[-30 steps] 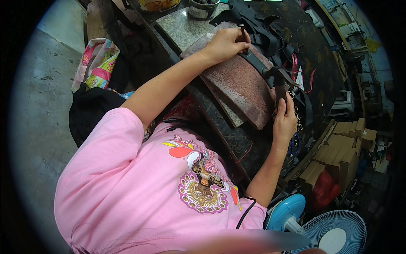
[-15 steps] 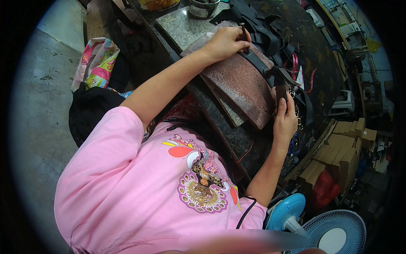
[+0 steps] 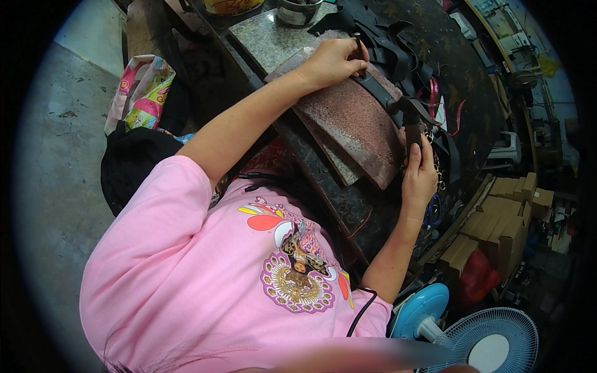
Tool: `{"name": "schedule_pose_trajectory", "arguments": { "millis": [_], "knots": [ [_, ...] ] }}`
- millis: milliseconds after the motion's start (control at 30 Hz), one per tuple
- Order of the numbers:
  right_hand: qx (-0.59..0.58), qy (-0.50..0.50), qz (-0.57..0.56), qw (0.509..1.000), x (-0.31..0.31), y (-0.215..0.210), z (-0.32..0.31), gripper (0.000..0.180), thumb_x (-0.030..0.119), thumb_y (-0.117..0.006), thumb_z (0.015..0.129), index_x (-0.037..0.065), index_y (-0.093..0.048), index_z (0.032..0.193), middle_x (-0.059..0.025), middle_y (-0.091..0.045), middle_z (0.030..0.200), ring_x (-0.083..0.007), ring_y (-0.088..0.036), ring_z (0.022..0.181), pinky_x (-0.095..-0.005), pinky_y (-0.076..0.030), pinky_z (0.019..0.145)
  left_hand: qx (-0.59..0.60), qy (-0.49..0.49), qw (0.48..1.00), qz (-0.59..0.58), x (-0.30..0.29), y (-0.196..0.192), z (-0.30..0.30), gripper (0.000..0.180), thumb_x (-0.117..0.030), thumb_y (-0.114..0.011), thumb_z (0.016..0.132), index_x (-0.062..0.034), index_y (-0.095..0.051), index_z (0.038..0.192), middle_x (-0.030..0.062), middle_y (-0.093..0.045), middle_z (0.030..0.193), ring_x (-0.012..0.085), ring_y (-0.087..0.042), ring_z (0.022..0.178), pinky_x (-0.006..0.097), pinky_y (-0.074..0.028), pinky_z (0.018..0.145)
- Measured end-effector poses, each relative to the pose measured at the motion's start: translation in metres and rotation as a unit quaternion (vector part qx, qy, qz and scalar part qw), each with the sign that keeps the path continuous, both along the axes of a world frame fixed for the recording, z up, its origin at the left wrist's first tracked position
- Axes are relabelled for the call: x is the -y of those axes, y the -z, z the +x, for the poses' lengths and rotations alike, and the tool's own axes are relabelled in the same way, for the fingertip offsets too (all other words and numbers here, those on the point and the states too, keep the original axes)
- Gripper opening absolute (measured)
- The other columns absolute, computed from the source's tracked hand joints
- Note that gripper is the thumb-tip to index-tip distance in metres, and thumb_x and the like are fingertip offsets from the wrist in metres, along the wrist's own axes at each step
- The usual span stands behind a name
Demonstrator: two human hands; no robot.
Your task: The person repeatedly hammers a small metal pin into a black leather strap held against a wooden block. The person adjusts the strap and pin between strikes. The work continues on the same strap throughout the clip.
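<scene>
My left hand [image 3: 336, 61] pinches a slim dark punch [image 3: 359, 45] that stands upright. Its lower end meets a black strap [image 3: 378, 93], which lies along the far side of a worn reddish-brown board [image 3: 348, 121]. The brown handle of a hammer [image 3: 413, 138] is gripped by my right hand [image 3: 420, 177]. The dark hammer head is over the strap's right-hand stretch, apart from the punch; whether it touches the strap cannot be made out. Beneath the board, part of a grey speckled slab [image 3: 342, 171] sticks out.
Many black straps [image 3: 398, 53] lie heaped beyond the board, with pink ribbon [image 3: 433, 93] beside them. A dark tin [image 3: 298, 12] stands on another speckled slab [image 3: 261, 34]. Cardboard boxes [image 3: 491, 217] and a fan [image 3: 491, 345] are at the right, a colourful bag [image 3: 140, 93] at the left.
</scene>
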State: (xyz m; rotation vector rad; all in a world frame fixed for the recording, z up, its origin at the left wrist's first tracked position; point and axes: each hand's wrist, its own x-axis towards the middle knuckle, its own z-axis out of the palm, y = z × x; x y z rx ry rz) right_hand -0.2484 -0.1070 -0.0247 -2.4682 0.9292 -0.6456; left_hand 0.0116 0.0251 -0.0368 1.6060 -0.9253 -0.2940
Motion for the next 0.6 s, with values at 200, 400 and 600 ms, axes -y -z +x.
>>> {"name": "schedule_pose_trajectory", "arguments": {
  "millis": [200,400,600],
  "knots": [
    [-0.005,0.000,0.012,1.000,0.008,0.012,-0.005,0.040,0.041,-0.055,0.100,0.017,-0.062,0.132,-0.0010,-0.062,0.072,-0.0076,-0.057,0.062,-0.0259,-0.046,0.058,0.176,-0.002,0.984,-0.010,0.005,-0.002,-0.003,0.014,-0.008,-0.067,0.088,-0.0001,-0.064,0.100,0.0133,-0.070,0.089,0.0206,-0.071,0.084,0.031,-0.054,0.075],
    [0.021,-0.063,-0.006,0.998,-0.003,-0.041,0.000,0.040,0.038,-0.062,0.095,0.022,-0.061,0.132,-0.0128,-0.071,0.108,-0.0242,-0.071,0.087,-0.0360,-0.052,0.077,0.266,0.000,0.964,-0.011,0.013,-0.007,-0.013,0.014,-0.005,-0.064,0.085,-0.0006,-0.059,0.097,0.0198,-0.066,0.089,0.0378,-0.066,0.088,0.040,-0.052,0.074],
    [0.422,-0.173,0.075,0.887,-0.019,-0.121,0.022,0.040,0.031,-0.055,0.101,0.004,-0.057,0.130,-0.0033,-0.063,0.077,-0.0080,-0.051,0.060,-0.0236,-0.042,0.057,0.295,-0.017,0.955,-0.013,0.016,-0.006,-0.019,0.012,-0.002,-0.057,0.084,-0.0033,-0.061,0.095,0.0200,-0.067,0.086,0.0399,-0.065,0.086,0.047,-0.052,0.075]
  ]
}}
